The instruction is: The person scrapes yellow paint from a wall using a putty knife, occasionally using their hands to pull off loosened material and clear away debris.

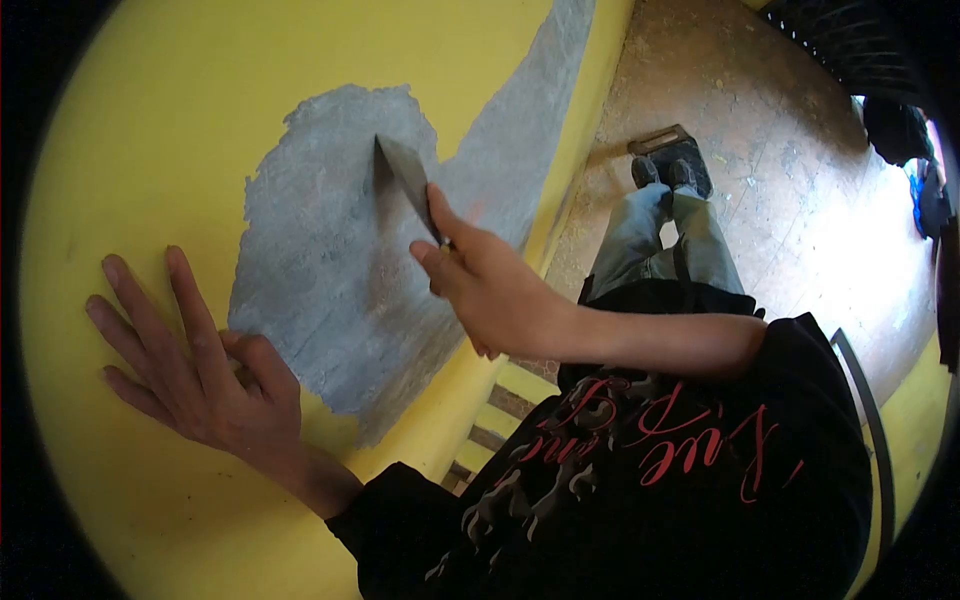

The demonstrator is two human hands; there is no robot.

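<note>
A yellow wall has a large grey bare patch with ragged edges. My right hand grips a metal scraper by its handle, which the fingers mostly hide. The scraper's blade lies over the upper part of the grey patch, and its shadow falls beside it. On the yellow surface at the patch's lower left, my left hand rests with its fingers spread and holds nothing that shows.
Brown tiled floor lies at the right, with my feet on a dark low object. A dark lattice stands at the upper right. Yellow slats show below the patch.
</note>
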